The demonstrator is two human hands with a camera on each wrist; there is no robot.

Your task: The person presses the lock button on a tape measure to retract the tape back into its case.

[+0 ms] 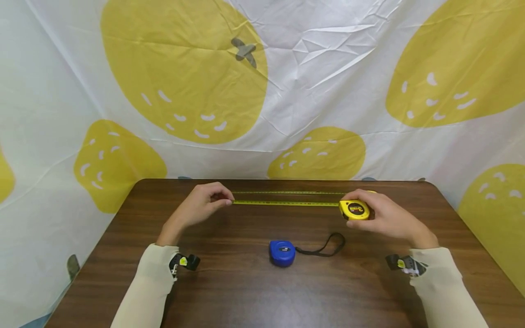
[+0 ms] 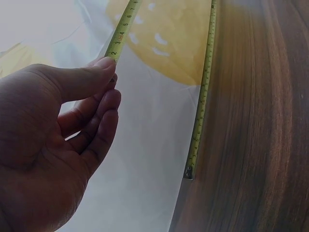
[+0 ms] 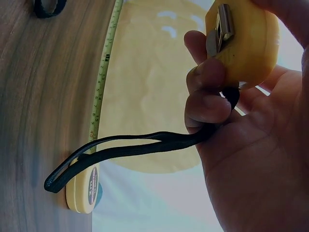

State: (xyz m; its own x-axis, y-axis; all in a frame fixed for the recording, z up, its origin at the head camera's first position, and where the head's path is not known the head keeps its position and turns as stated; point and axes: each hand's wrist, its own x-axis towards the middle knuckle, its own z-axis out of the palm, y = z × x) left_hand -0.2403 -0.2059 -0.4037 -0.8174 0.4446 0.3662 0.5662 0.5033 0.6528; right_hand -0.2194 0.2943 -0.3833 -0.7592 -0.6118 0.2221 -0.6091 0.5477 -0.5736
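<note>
My left hand (image 1: 203, 202) pinches the end of a yellow tape blade (image 1: 287, 203) between thumb and fingers. The blade runs straight across to a yellow tape measure (image 1: 354, 210), whose case my right hand (image 1: 387, 216) grips. A black wrist strap (image 3: 159, 145) hangs from that case in the right wrist view. Behind the held blade, a second extended blade (image 1: 283, 192) lies along the table's far edge, its metal hook (image 2: 189, 172) showing in the left wrist view. Its yellow case (image 3: 83, 191) stands at the other end, mostly hidden behind my right hand in the head view.
A blue tape measure (image 1: 282, 253) with a black strap loop (image 1: 334, 241) lies mid-table, nearer me than both hands. The brown wooden table (image 1: 246, 291) meets a white curtain (image 1: 229, 161) with a yellow fruit print at its far edge.
</note>
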